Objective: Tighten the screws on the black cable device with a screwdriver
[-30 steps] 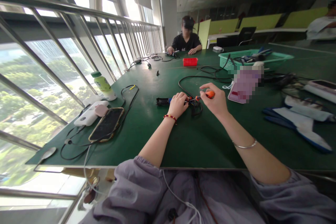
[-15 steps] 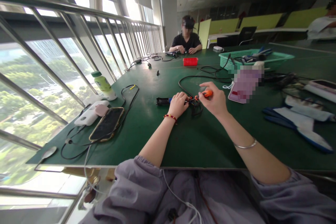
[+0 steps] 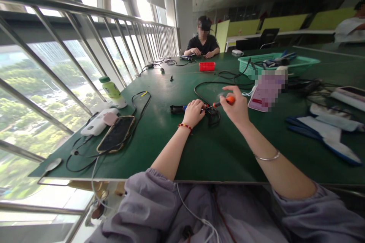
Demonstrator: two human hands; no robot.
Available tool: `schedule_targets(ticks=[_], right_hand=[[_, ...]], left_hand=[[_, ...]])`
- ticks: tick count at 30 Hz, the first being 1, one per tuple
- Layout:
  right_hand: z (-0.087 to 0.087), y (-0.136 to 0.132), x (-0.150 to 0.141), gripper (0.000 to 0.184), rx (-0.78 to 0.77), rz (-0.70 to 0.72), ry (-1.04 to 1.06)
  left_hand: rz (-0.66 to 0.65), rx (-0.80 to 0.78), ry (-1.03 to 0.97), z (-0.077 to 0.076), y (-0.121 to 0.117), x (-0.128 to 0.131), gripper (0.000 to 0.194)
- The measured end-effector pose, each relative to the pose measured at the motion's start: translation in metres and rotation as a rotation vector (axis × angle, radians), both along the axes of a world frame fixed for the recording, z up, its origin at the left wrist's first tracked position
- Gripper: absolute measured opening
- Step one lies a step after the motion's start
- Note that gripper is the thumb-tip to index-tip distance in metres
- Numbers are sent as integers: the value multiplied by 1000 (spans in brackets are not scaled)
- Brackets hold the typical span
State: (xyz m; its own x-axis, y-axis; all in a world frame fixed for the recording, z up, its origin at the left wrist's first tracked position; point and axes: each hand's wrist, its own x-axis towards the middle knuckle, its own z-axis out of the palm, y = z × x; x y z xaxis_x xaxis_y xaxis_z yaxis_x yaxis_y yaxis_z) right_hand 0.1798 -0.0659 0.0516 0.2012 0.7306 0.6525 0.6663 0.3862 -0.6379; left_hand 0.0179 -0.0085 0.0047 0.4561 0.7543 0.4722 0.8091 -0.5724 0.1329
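My left hand (image 3: 194,112) rests on the green table (image 3: 216,152), fingers curled over a small black device (image 3: 176,109) with a black cable (image 3: 212,115) bunched beside it. My right hand (image 3: 236,108) pinches an orange-handled screwdriver (image 3: 226,101), its tip pointing left at the device under my left fingers. The part where the tip meets the device is hidden by my fingers.
At the left lie a phone (image 3: 115,134), a white power bank (image 3: 97,123) and a green-capped bottle (image 3: 112,92). A red box (image 3: 207,66) and a green basket (image 3: 273,62) sit farther back. Blue-white gloves (image 3: 327,131) lie right. A person (image 3: 203,41) works at the far end.
My right hand has shifted slightly right and up with the screwdriver, turning it between the fingers. My left hand has stayed on the device.
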Motion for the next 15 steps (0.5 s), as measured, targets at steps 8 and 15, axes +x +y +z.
schedule_targets(ticks=[8,15], right_hand=[[1,-2,0,26,-16,-21,-76],[2,-1,1,23,-51,-1,-53]], left_hand=[[5,1,5,0,0,0,8],[3,12,0,-1,1,0,7]])
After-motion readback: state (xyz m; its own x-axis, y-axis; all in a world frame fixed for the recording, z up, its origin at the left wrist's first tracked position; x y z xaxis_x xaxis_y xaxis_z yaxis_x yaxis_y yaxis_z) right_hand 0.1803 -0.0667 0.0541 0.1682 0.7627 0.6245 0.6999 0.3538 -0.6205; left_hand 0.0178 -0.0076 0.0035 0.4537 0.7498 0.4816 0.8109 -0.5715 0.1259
